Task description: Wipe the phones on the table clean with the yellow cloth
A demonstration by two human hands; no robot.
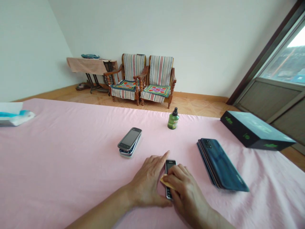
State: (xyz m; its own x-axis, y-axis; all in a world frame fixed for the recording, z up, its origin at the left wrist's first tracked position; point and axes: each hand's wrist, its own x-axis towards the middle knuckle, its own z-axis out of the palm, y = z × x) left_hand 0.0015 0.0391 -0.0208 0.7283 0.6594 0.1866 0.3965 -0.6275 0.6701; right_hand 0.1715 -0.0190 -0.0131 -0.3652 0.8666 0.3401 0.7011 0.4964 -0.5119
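Note:
A small black keypad phone (169, 179) lies on the pink bedsheet (71, 159) between my hands. My left hand (146, 183) cups its left side, with the thumb along its lower end. My right hand (188, 198) presses a yellow cloth (166, 182) onto the phone's middle, hiding part of the face. To the left sits a stack of slim touchscreen phones (130, 142). A stack of blue-backed smartphones (221, 165) lies to the right of my right hand, fanned slightly at its edge.
A green bottle with a black cap (173, 119) stands beyond the hands. A black and teal box (254, 130) lies at the sheet's right side, and a tissue pack (14, 114) at its left edge. Wooden chairs (147, 79) stand against the far wall.

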